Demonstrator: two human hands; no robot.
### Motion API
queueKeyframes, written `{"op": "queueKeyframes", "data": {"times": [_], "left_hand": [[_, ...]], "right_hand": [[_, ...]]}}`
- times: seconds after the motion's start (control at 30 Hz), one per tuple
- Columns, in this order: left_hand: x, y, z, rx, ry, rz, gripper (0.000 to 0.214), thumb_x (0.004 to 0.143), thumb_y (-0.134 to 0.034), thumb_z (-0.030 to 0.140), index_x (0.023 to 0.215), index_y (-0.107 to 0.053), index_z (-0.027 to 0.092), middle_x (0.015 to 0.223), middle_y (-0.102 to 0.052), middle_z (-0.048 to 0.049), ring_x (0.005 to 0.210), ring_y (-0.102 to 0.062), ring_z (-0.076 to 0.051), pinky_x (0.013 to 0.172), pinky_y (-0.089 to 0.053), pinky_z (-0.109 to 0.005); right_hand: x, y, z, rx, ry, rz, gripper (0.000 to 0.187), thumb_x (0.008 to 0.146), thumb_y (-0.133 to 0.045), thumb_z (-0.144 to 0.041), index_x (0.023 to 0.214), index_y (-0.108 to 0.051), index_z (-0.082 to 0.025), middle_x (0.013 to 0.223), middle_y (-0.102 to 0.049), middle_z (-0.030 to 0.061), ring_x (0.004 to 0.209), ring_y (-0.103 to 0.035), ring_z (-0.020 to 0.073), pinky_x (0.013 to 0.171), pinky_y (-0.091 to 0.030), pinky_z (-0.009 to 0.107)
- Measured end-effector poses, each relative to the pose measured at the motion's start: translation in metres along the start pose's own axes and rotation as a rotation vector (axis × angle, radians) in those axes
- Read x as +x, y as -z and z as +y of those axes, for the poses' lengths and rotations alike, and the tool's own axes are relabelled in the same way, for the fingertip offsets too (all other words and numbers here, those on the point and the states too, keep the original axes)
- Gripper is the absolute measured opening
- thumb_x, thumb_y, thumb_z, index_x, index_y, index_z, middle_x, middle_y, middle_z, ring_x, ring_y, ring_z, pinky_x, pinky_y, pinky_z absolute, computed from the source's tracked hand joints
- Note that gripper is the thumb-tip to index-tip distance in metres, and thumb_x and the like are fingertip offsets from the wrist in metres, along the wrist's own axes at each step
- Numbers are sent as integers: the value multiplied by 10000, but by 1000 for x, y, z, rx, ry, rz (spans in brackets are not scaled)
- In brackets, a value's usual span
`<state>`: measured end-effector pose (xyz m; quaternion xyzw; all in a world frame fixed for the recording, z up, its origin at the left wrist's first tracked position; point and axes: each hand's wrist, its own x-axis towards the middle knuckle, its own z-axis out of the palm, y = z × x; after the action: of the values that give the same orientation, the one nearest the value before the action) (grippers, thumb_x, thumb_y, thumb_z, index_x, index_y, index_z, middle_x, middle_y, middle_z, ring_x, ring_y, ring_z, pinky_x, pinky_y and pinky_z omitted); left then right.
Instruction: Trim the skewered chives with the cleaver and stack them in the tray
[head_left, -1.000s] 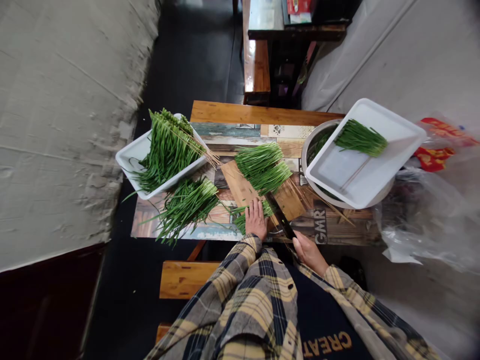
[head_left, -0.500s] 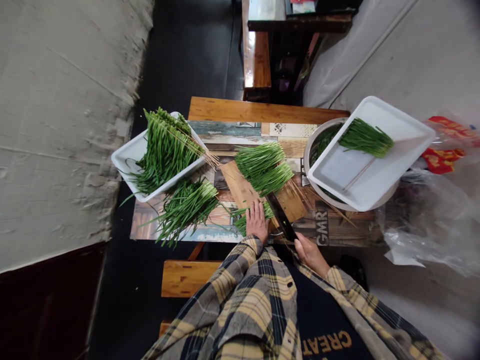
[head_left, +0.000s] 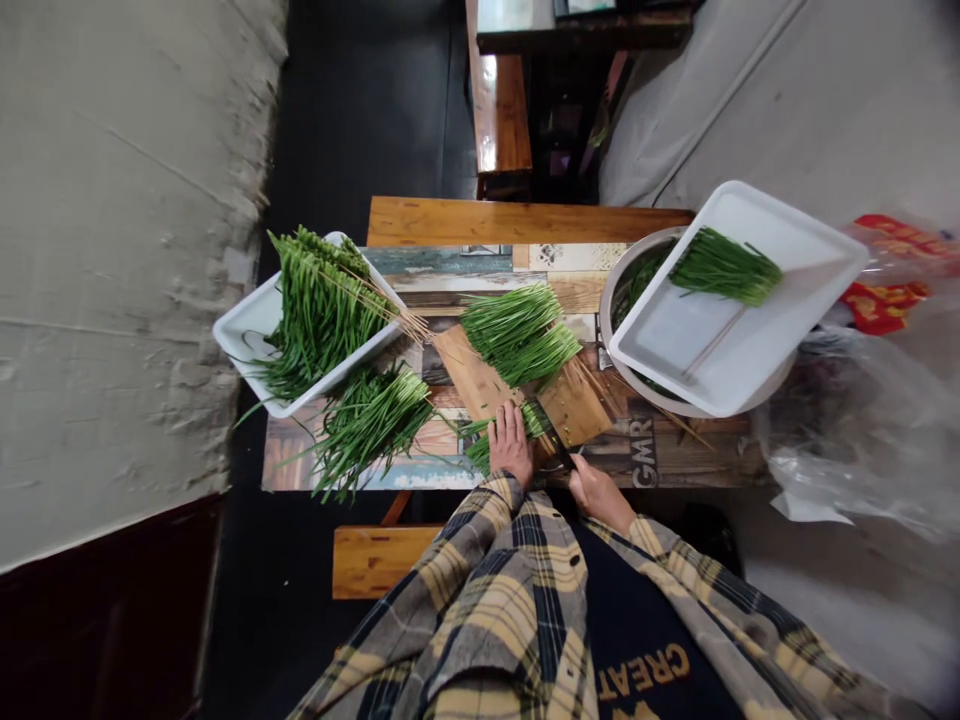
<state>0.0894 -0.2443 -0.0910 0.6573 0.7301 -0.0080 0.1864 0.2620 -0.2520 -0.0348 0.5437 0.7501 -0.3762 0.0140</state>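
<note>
My right hand (head_left: 600,492) is clamped on the handle of the knife (head_left: 553,432). My left hand (head_left: 511,442) lies with fingers extended over the bunch of green stalks (head_left: 535,420), at the near edge of the cutting board (head_left: 577,405). The bunch's long axis runs roughly left to right. The blade points away and to the left, crosswise to the stalks, at their right-hand end, just beside my left fingers. The left hand is nearer the bunch; blade contact cannot be confirmed.

Legible markings: "GMR", turned sideways on the table (head_left: 697,458); "CREAT", inverted on my dark shirt (head_left: 637,610), remainder hidden. Print on the red-marked bag (head_left: 883,305) is unreadable.
</note>
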Motion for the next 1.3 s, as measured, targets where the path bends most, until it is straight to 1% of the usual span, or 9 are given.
{"op": "queueKeyframes", "data": {"times": [0.17, 0.4, 0.5, 0.73, 0.9, 1.0, 1.1, 1.2, 1.3], "left_hand": [[-1, 2, 2, 35, 10, 38, 695, 858, -421, 369, 1440, -187, 71, 1521, -161, -129, 1405, -105, -284, 1129, -157, -473], [-3, 8, 1, 52, -15, 24, 697, 858, -408, 388, 1438, -193, 66, 1524, -152, -136, 1407, -93, -282, 1127, -170, -472], [-10, 10, -4, 60, -20, 3, 698, 858, -402, 385, 1444, -175, 82, 1524, -151, -133, 1406, -114, -272, 1121, -185, -473], [-25, 14, -11, 79, -25, -1, 750, 835, -440, 412, 1444, -157, 79, 1522, -162, -140, 1405, -117, -275, 1120, -167, -473], [-23, 26, -21, 46, -7, 8, 778, 808, -478, 482, 1424, -218, 86, 1498, -229, -167, 1380, -196, -290, 1096, -210, -481], [-16, 39, -27, 10, 6, 13, 650, 809, -502, 435, 1365, -349, 133, 1441, -339, -162, 1312, -318, -288, 1056, -274, -462], [-5, 53, -28, -11, 8, -1, 504, 796, -542, 394, 1251, -485, 186, 1296, -477, -126, 1183, -437, -267, 986, -343, -408], [9, 63, -26, 1, 30, -43, 369, 789, -553, 367, 1118, -564, 201, 1130, -545, -99, 1064, -491, -244, 897, -385, -367], [25, 64, -30, 19, 36, -58, 208, 768, -559, 328, 927, -594, 199, 1015, -564, -80, 977, -510, -237, 828, -399, -354]], "right_hand": [[-8, -1, 1, -53, 48, 29, 371, 868, -318, -187, 1162, -532, -116, 915, -706, 122, 776, -678, 193, 679, -503, 260], [-65, 3, 45, 27, 43, 152, 387, 850, -338, -205, 1186, -529, -175, 1099, -674, 102, 921, -672, 193, 768, -541, 295], [-78, 11, 53, 92, 36, 188, 399, 860, -327, -218, 1212, -510, -179, 1117, -666, 101, 970, -659, 197, 800, -537, 304], [-66, 16, 39, 173, 85, 185, 374, 869, -326, -226, 1162, -554, -180, 1031, -700, 79, 922, -674, 181, 798, -534, 274], [-66, 20, 41, 79, 84, 251, 381, 897, -348, -281, 1219, -531, -195, 1140, -659, 85, 1012, -641, 196, 872, -514, 320], [-65, 26, 50, -9, 68, 312, 426, 881, -429, -339, 1280, -493, -203, 1162, -648, 86, 962, -656, 203, 832, -530, 321], [-59, 26, 59, -63, 57, 350, 493, 860, -485, -373, 1317, -456, -190, 1124, -659, 98, 924, -663, 208, 779, -542, 311], [-51, 17, 63, -63, 61, 380, 500, 854, -501, -346, 1328, -432, -200, 1110, -653, 97, 962, -644, 204, 800, -535, 320], [-40, 4, 65, -36, 71, 378, 538, 819, -536, -265, 1340, -409, -225, 1127, -633, 91, 1015, -610, 211, 846, -515, 349]]}}
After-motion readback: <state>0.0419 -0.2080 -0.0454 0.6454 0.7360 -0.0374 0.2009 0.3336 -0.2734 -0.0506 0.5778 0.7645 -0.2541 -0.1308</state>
